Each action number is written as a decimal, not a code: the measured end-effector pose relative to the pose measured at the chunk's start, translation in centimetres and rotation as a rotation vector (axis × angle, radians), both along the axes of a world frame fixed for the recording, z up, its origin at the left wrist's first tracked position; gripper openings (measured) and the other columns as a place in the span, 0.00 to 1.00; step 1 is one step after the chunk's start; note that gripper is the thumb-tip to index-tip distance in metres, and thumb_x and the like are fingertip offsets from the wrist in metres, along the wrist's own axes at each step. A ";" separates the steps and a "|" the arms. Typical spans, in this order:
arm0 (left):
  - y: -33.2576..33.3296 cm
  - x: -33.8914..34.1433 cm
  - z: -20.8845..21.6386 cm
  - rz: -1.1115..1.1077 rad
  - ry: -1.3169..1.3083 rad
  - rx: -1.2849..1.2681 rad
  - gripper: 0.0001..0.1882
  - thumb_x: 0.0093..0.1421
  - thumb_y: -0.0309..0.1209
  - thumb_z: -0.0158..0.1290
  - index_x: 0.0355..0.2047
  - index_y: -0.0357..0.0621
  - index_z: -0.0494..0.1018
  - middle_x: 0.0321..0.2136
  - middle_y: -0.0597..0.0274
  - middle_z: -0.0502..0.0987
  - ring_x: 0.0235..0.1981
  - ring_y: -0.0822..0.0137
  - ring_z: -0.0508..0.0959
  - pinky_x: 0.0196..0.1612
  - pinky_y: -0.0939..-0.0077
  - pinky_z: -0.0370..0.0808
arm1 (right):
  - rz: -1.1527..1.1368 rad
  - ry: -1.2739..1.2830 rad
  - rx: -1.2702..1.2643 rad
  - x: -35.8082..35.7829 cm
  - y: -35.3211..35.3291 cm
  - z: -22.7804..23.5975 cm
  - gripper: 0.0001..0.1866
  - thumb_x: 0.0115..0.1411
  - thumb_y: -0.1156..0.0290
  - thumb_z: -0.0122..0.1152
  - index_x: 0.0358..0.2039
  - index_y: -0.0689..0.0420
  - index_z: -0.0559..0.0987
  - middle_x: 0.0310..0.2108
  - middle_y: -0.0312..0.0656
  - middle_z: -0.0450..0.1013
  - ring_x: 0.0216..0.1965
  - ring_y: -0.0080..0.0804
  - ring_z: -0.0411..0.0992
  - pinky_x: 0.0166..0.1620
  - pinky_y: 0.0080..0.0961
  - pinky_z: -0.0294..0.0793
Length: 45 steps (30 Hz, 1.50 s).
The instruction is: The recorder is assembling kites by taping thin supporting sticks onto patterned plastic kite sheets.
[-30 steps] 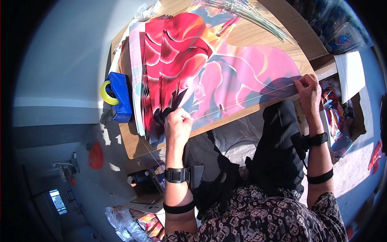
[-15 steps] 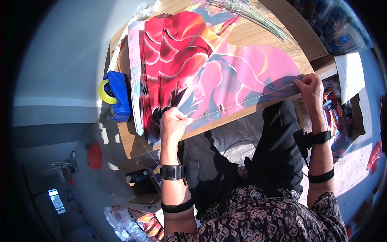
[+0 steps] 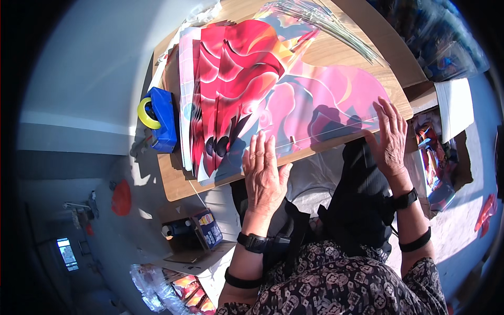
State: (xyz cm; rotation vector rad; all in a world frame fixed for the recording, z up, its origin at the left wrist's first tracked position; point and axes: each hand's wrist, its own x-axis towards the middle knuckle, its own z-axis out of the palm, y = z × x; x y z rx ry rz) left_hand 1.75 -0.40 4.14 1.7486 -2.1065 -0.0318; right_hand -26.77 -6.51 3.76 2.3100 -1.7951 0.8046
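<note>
A pink, grey and yellow printed sheet (image 3: pixel 325 94) lies along the near edge of the wooden table, with a thin pale strip along its near side. Fingers stretched out, my left hand (image 3: pixel 263 178) rests over that near edge and holds nothing. My right hand (image 3: pixel 390 139) is likewise open, fingers apart, by the sheet's right end; whether it touches the sheet I cannot tell. Left of the sheet is a layered stack of red printed sheets (image 3: pixel 231 68) with white-edged wave shapes and dark round spots.
A blue tape dispenser (image 3: pixel 165 118) with a yellow roll stands at the table's left edge. Thin pale rods (image 3: pixel 336 26) lie in a bundle at the far side. Right of the table is a cardboard box (image 3: pixel 462 157) with colourful packets; another carton (image 3: pixel 184 226) sits below left.
Both hands have let go of the sheet's near edge and opened out. The left has moved right along the edge; the right has shifted slightly left. The view has shifted a little.
</note>
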 end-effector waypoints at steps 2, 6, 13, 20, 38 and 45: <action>0.2 -1.6 -0.8 -0.033 -0.049 0.167 0.41 0.58 0.45 0.54 0.65 0.40 0.51 0.66 0.45 0.50 0.68 0.50 0.50 0.65 0.47 0.48 | 0.212 0.069 0.188 1.6 0.5 0.3 0.41 0.52 0.54 0.62 0.64 0.52 0.59 0.66 0.42 0.54 0.68 0.39 0.49 0.69 0.45 0.39; 0.6 -0.5 -1.5 0.023 -0.085 0.212 0.41 0.59 0.47 0.52 0.66 0.41 0.50 0.67 0.48 0.49 0.68 0.51 0.48 0.67 0.48 0.44 | 0.153 0.119 0.298 0.5 0.9 -0.8 0.46 0.49 0.54 0.65 0.66 0.51 0.55 0.67 0.40 0.52 0.68 0.38 0.48 0.69 0.45 0.37; 4.4 6.8 -1.2 0.204 -0.028 0.118 0.36 0.57 0.38 0.56 0.62 0.38 0.56 0.63 0.45 0.56 0.65 0.49 0.55 0.64 0.52 0.52 | 0.044 0.083 0.325 -2.3 0.1 -1.0 0.53 0.44 0.67 0.70 0.67 0.54 0.50 0.68 0.45 0.48 0.69 0.43 0.45 0.69 0.44 0.41; 2.8 16.4 3.3 0.589 0.679 -0.264 0.04 0.54 0.21 0.54 0.32 0.37 0.73 0.30 0.59 0.74 0.32 0.66 0.74 0.38 0.73 0.72 | 0.146 -0.275 0.076 0.4 2.1 -0.1 0.40 0.45 0.80 0.60 0.62 0.59 0.60 0.62 0.51 0.58 0.63 0.51 0.56 0.64 0.41 0.56; -7.4 27.1 7.5 0.727 1.377 0.196 0.11 0.52 0.29 0.52 0.37 0.43 0.70 0.34 0.62 0.74 0.38 0.64 0.75 0.52 0.40 0.63 | 0.641 -0.314 0.399 9.8 7.1 -1.0 0.11 0.43 0.82 0.60 0.31 0.60 0.77 0.33 0.46 0.75 0.33 0.48 0.74 0.37 0.36 0.76; -5.6 26.9 4.9 0.672 1.594 -0.049 0.06 0.51 0.28 0.52 0.22 0.51 0.66 0.24 0.72 0.63 0.26 0.75 0.65 0.52 0.44 0.66 | 0.580 -0.334 0.441 9.0 7.1 -2.5 0.10 0.43 0.81 0.59 0.30 0.61 0.77 0.32 0.47 0.75 0.34 0.49 0.75 0.37 0.36 0.76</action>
